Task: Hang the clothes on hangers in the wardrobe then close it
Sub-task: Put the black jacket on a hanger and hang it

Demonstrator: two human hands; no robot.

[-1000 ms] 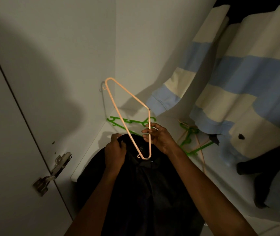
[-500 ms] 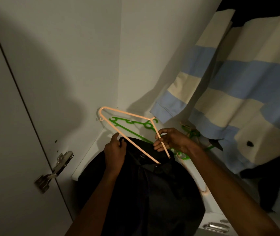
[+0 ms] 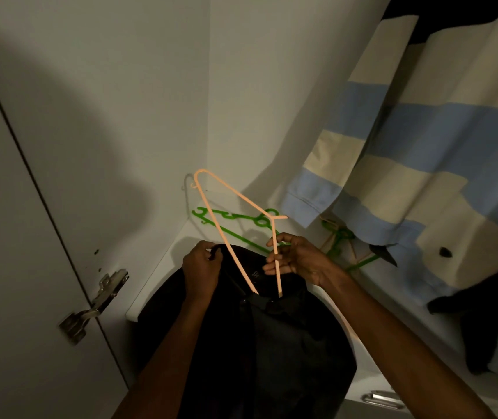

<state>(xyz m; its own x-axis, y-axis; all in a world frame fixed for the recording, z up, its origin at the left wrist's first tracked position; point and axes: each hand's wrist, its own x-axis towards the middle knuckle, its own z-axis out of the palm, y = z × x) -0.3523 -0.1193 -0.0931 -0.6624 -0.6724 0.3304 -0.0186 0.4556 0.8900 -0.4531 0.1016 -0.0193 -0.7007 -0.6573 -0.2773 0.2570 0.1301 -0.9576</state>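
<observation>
home wardrobe | hinged door [image 3: 14,267] | hung striped garment [image 3: 423,164] | spare green hangers [image 3: 235,219]

Garment [image 3: 259,343] hangs front-centre, over shelf [image 3: 157,285] edge. Left hand [image 3: 200,272] at its collar, left side; right hand [image 3: 297,258] just right. Hanger [image 3: 235,231] between hands, lower end inside the neck opening, prob. Spare hangers [image 3: 235,219] lie on shelf behind. Hung cloth [image 3: 408,164] to right. Door hinge [image 3: 96,300] far left.
</observation>
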